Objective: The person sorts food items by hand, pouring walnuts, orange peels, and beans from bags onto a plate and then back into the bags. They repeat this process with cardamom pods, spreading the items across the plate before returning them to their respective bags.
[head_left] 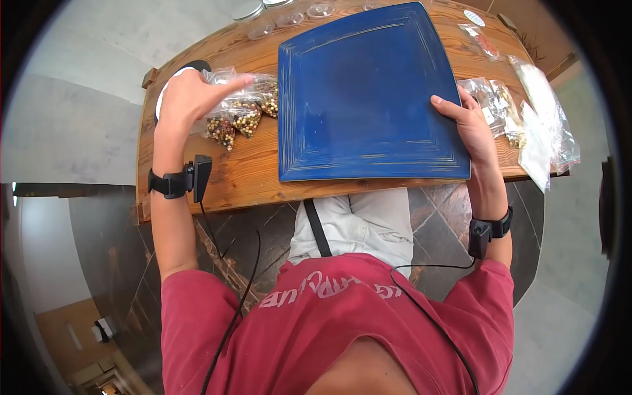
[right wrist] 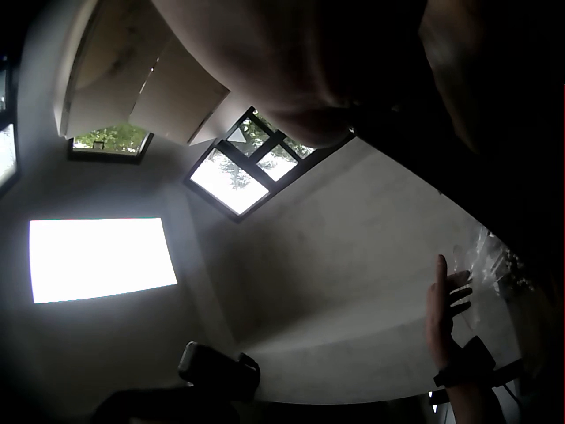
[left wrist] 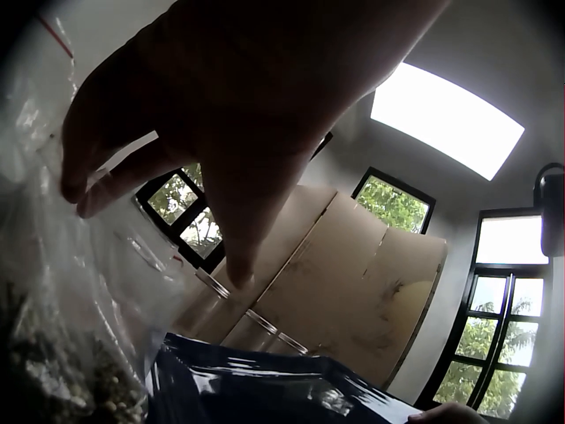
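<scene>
My right hand grips the right edge of a large square blue plate, thumb over its rim and fingers mostly hidden beneath. Pale scratch-like lines run round the plate's border. To the left, my left hand is at the clear plastic bags, which hold small round pieces in mixed brown, cream and dark colours. Its thumb points out toward the plate. In the left wrist view the fingers reach down against the crinkled plastic, with the thumb held apart from them.
The plate is above a wooden table. More clear bags lie at the right, along with long plastic sleeves. Clear round containers and a silver lid stand at the far edge. A white disc lies at the far right.
</scene>
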Demonstrator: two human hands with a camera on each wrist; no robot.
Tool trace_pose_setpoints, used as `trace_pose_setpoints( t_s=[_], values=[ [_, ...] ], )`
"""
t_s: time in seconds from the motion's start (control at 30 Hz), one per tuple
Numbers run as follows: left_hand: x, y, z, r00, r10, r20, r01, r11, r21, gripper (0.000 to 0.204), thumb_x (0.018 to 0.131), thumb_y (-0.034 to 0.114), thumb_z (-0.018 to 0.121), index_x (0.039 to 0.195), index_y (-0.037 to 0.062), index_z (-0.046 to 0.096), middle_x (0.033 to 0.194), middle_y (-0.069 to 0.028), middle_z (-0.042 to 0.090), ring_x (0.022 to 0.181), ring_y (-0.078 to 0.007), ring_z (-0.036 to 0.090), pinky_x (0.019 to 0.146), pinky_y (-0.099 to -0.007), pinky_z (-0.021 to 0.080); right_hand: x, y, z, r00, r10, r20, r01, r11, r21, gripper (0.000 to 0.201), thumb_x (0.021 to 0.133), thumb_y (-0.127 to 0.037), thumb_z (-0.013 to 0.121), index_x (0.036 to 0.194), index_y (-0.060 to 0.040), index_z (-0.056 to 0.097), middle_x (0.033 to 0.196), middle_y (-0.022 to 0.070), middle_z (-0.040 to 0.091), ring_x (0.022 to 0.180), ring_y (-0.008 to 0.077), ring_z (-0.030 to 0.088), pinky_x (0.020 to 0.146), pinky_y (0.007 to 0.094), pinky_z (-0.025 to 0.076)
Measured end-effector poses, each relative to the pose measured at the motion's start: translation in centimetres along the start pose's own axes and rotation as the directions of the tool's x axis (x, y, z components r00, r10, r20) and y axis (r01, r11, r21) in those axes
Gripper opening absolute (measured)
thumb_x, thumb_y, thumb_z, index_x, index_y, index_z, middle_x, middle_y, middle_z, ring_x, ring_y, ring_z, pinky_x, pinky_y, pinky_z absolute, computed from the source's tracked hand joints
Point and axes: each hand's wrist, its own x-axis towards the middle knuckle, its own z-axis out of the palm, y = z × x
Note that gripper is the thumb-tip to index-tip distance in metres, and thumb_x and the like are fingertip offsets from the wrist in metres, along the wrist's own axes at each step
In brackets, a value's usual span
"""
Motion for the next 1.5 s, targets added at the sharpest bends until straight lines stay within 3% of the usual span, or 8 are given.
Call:
trace_pose_setpoints(
  t_s=[0.1, 0.23, 0.33, 0.37, 0.5, 0.63, 0.97, 1.5],
  values=[
    [0.9, -0.9, 2.5, 0.960, 0.201, -0.195, -0.189, 0.979, 0.080, 0.063, 0.072, 0.059, 0.083, 0.072, -0.0024, 0.070, 0.071, -0.0175, 0.072, 0.074, -0.0309, 0.073, 0.073, -0.0410, 0.057, 0.1, 0.5, -0.1, 1.000, -0.008, -0.013, 0.008, 1.000, 0.005, 0.037, 0.092, -0.008, 0.070, 0.127, 0.0017, 0.063, 0.104, 0.0106, 0.072, 0.085, 0.0140, 0.072, 0.075, 0.0265, 0.059],
    [3.2, -1.0, 4.1, 0.835, 0.428, -0.347, -0.430, 0.900, 0.075, 0.033, 0.085, 0.040, 0.079, 0.088, 0.0067, 0.076, 0.071, -0.0122, 0.072, 0.067, -0.0213, 0.070, 0.064, -0.0368, 0.054, -0.7, 0.5, -1.0, 1.000, -0.002, -0.020, 0.003, 0.999, 0.032, 0.037, 0.092, -0.008, 0.071, 0.127, 0.0019, 0.063, 0.105, 0.0110, 0.072, 0.085, 0.0145, 0.072, 0.075, 0.0267, 0.059],
    [1.6, 2.4, 2.3, 0.941, 0.302, -0.151, -0.337, 0.870, -0.360, 0.030, 0.083, 0.031, 0.078, 0.085, 0.0015, 0.077, 0.077, -0.0115, 0.075, 0.075, -0.0236, 0.073, 0.072, -0.0363, 0.056, -1.2, 0.7, -1.4, 0.999, -0.007, -0.036, 0.009, 0.999, 0.048, 0.038, 0.092, -0.009, 0.071, 0.127, 0.0021, 0.063, 0.105, 0.0114, 0.072, 0.085, 0.0147, 0.072, 0.076, 0.0268, 0.059],
    [1.4, 2.9, 1.4, 0.956, 0.289, -0.056, -0.285, 0.860, -0.423, 0.025, 0.083, 0.028, 0.078, 0.088, 0.0031, 0.077, 0.076, -0.0080, 0.074, 0.074, -0.0161, 0.071, 0.070, -0.0312, 0.055, -1.3, 0.9, -1.6, 0.999, -0.008, -0.041, 0.010, 0.998, 0.057, 0.038, 0.092, -0.009, 0.071, 0.127, 0.0022, 0.063, 0.105, 0.0116, 0.072, 0.085, 0.0147, 0.072, 0.076, 0.0268, 0.059],
    [3.1, 0.6, 1.3, 0.920, 0.365, -0.139, -0.384, 0.778, -0.498, 0.021, 0.083, 0.022, 0.079, 0.097, 0.0069, 0.078, 0.085, -0.0057, 0.076, 0.076, -0.0139, 0.070, 0.070, -0.0296, 0.055, -1.1, 1.2, -1.8, 0.999, 0.025, -0.040, -0.024, 0.999, 0.046, 0.037, 0.092, -0.009, 0.071, 0.126, 0.0026, 0.063, 0.105, 0.0115, 0.072, 0.087, 0.0148, 0.072, 0.077, 0.0267, 0.059],
    [3.4, -2.0, 0.9, 0.944, 0.288, -0.164, -0.328, 0.879, -0.347, 0.025, 0.080, 0.016, 0.076, 0.105, 0.0119, 0.079, 0.097, -0.0050, 0.076, 0.083, -0.0159, 0.071, 0.077, -0.0324, 0.055, 0.0, 2.2, -2.0, 1.000, 0.025, -0.019, -0.023, 0.997, 0.076, 0.035, 0.093, -0.009, 0.071, 0.125, 0.0032, 0.063, 0.105, 0.0115, 0.072, 0.087, 0.0153, 0.072, 0.077, 0.0272, 0.060],
    [2.1, -3.5, 2.3, 0.942, 0.145, -0.302, -0.194, 0.971, -0.138, 0.023, 0.074, 0.020, 0.072, 0.094, 0.0103, 0.075, 0.084, -0.0083, 0.073, 0.080, -0.0263, 0.071, 0.075, -0.0368, 0.055, 3.1, 4.2, -1.4, 0.998, 0.054, 0.030, -0.057, 0.993, 0.108, 0.035, 0.093, -0.008, 0.071, 0.125, 0.0032, 0.062, 0.105, 0.0113, 0.071, 0.083, 0.0143, 0.072, 0.074, 0.0258, 0.061],
    [2.9, -2.1, 3.4, 0.904, 0.258, -0.342, -0.328, 0.930, -0.165, 0.025, 0.075, 0.017, 0.069, 0.098, 0.0115, 0.076, 0.087, -0.0103, 0.074, 0.082, -0.0296, 0.071, 0.078, -0.0393, 0.056, 7.9, 3.6, -4.1, 0.991, -0.080, 0.108, 0.126, 0.831, -0.542, 0.045, 0.094, -0.029, 0.075, 0.122, 0.0050, 0.067, 0.097, 0.0092, 0.075, 0.082, 0.0111, 0.069, 0.077, 0.0255, 0.054]
  ],
)
